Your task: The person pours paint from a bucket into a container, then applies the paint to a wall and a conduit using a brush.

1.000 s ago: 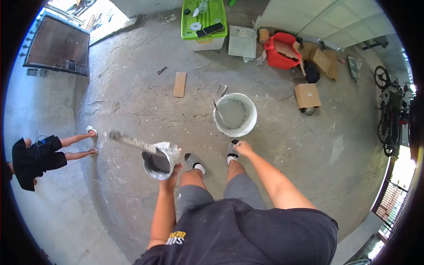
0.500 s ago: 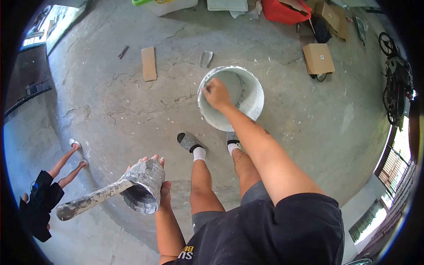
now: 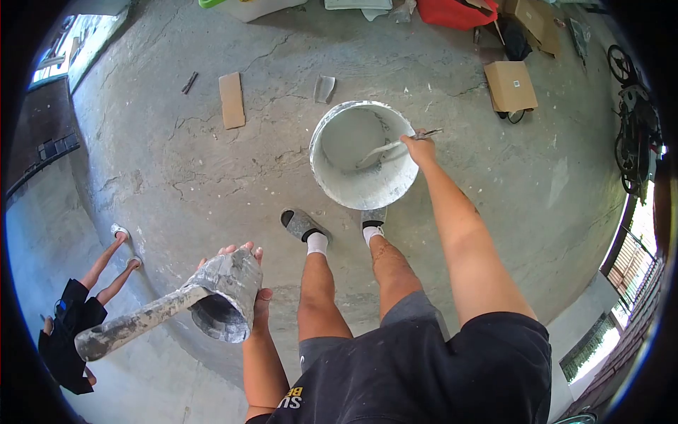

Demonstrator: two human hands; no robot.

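Observation:
My left hand (image 3: pixel 260 307) is wrapped round the cup of a dipper (image 3: pixel 238 276) caked in grey-white paint. Its fingertips show over the far rim, and the long handle sticks out toward the lower left. The cup's mouth faces down and toward me. My right hand (image 3: pixel 421 150) is at the right rim of a large white bucket (image 3: pixel 402 185), closed on a thin paint-smeared stick (image 3: pixel 387 148). One end slants down into the bucket, while the other pokes out past my fingers. Pale grey-white paint (image 3: pixel 346 145) covers the bottom inside.
The bucket stands on cracked concrete, just beyond my slippered feet (image 3: pixel 305 225). Flat cardboard (image 3: pixel 231 100) and a clear plastic piece (image 3: pixel 325 89) lie behind it. A cardboard box (image 3: pixel 511 86) and red bag (image 3: pixel 452 13) are farther back. Another person (image 3: pixel 70 321) stands at left; a bicycle (image 3: pixel 631 134) is at right.
My right hand has moved from the bucket's left side to its right rim, and the stick in it now shows. My left hand keeps the dipper almost in place.

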